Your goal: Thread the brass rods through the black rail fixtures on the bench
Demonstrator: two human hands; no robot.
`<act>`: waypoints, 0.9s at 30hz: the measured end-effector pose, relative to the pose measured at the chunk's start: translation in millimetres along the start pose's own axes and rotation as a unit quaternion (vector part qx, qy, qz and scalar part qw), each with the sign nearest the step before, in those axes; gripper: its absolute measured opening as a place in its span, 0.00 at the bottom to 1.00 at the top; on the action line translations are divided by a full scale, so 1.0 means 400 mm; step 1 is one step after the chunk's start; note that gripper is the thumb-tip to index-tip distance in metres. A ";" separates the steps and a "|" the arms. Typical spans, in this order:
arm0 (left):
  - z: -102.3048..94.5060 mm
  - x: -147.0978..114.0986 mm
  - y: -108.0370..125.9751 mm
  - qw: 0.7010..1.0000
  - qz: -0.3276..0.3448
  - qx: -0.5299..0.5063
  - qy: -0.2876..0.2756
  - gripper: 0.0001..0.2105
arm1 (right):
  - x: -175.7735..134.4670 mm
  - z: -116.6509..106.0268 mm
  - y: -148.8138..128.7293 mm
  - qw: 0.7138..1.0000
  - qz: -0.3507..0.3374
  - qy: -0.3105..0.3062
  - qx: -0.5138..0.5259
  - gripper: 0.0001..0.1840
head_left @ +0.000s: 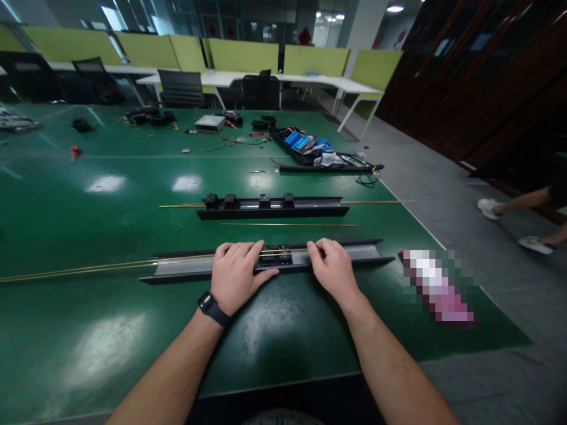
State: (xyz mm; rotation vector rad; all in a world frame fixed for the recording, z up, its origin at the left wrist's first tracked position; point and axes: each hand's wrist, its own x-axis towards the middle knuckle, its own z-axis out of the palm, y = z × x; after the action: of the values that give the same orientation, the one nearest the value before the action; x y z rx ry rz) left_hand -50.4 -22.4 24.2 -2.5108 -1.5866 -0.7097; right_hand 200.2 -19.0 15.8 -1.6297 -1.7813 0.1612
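A long black channel (367,255) with a pale grey inside lies across the green table before me. Draped over its middle is my left hand (237,274), fingers at the far rim and thumb along the near one, gripping the channel. Just right of that thumb, black blocks (277,255) sit inside the channel. Thin brass rods (88,269) stretch from the left edge of view along the channel and over these blocks. My right hand (332,265) has its thumb and forefinger pinched at the right end of a rod; the fingertips are partly hidden.
Beyond lies a second black channel (305,211) with several blocks and rods. A loose brass rod (287,224) lies between the channels. A blurred pink-white item (436,286) is at the right. Farther back are a cluttered black tray (301,154) and a white box (210,123).
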 end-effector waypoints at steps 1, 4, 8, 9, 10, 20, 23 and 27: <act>0.000 0.000 0.000 1.000 0.001 -0.001 0.002 0.30 | 0.000 0.001 0.001 1.000 0.000 0.002 -0.002 0.19; -0.001 -0.001 0.000 1.000 0.006 0.003 0.008 0.30 | 0.000 0.002 0.001 1.000 -0.001 0.005 -0.007 0.18; -0.002 -0.003 0.000 1.000 0.007 0.005 0.010 0.30 | -0.003 0.001 -0.002 1.000 0.001 0.015 -0.010 0.18; -0.002 -0.003 0.000 1.000 0.008 0.004 0.011 0.30 | -0.004 0.001 -0.002 1.000 0.003 0.017 -0.010 0.18; -0.002 -0.003 0.000 1.000 0.008 0.003 0.012 0.30 | -0.005 0.001 -0.002 1.000 0.005 0.019 -0.008 0.18; -0.004 -0.002 0.004 1.000 0.001 -0.008 0.014 0.30 | -0.009 0.006 0.007 0.999 0.004 0.034 -0.012 0.18; -0.008 -0.001 0.005 1.000 0.002 -0.007 0.012 0.30 | -0.013 0.007 0.009 0.999 -0.002 0.035 -0.019 0.18; -0.009 -0.001 0.005 1.000 0.000 -0.009 0.010 0.29 | -0.017 0.008 0.010 0.999 -0.006 0.037 -0.021 0.18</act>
State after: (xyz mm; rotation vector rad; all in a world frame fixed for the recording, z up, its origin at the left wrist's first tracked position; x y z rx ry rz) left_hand -49.9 -24.8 27.7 -2.5077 -1.5795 -0.7499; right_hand 201.5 -23.2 8.6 -1.6336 -1.7492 0.0577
